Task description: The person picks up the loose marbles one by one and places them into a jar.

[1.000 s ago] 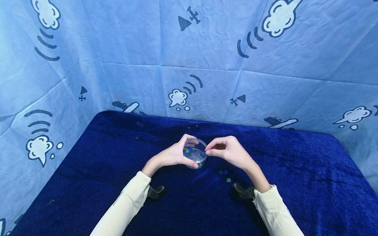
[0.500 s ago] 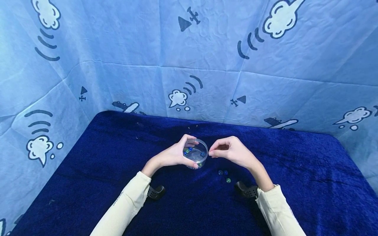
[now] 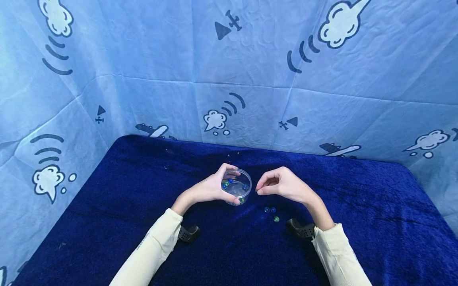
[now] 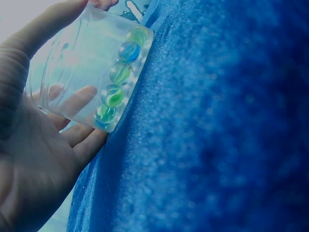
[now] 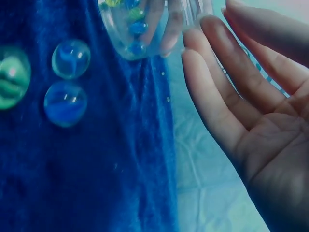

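Observation:
My left hand point(image 3: 211, 186) grips a clear round plastic tub point(image 3: 239, 194), thumb on the near side and fingers around the far side. Blue and green marbles point(image 4: 113, 95) lie along the tub's bottom, seen through its wall in the left wrist view. The tub leans with its mouth toward the head camera. To its right, my right hand point(image 3: 280, 182) hovers apart from the rim, its fingers loosely bent with nothing visible between them. Three loose marbles lie on the cloth below that hand: two blue ones, one of them a blue marble point(image 5: 66, 104), and a green marble point(image 3: 276, 219).
A dark blue velvety cloth point(image 3: 229, 254) covers the table. Behind it hangs a light blue printed sheet point(image 3: 161, 95). Black wrist mounts stick out from both sleeves, the left mount point(image 3: 189, 233) and the right mount point(image 3: 299, 229). Small specks lie near the cloth's far edge.
My right hand has drawn back from the tub's rim, to the right and slightly down. The left hand and tub have stayed nearly still, as have the three loose marbles.

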The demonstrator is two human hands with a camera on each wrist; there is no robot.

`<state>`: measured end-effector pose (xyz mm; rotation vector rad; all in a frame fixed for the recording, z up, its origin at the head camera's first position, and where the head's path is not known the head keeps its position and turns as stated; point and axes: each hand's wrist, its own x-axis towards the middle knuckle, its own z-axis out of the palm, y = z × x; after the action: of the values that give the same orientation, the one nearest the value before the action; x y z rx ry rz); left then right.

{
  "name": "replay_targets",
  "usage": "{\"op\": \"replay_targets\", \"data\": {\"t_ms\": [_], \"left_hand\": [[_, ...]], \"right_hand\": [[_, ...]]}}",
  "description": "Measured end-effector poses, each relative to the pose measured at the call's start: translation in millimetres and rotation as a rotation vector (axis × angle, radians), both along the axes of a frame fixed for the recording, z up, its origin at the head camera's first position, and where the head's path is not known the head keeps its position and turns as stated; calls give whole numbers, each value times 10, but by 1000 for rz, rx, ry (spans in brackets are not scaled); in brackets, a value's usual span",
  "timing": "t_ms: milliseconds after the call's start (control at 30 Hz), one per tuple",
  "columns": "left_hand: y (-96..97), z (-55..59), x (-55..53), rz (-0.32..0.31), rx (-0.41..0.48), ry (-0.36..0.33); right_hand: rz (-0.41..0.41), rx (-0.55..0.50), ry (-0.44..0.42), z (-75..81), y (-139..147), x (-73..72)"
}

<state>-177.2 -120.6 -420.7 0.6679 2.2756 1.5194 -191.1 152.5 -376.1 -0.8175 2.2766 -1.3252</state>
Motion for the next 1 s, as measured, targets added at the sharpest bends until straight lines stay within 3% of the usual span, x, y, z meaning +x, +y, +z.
{"op": "replay_targets", "data": {"t_ms": [533, 1000], "left_hand": [[-2, 6, 0, 0, 3, -7], [-3, -31, -27, 3, 9, 3]], "right_hand": [[116, -15, -150, -243, 171, -147], [219, 32, -211, -245, 219, -133]]}}
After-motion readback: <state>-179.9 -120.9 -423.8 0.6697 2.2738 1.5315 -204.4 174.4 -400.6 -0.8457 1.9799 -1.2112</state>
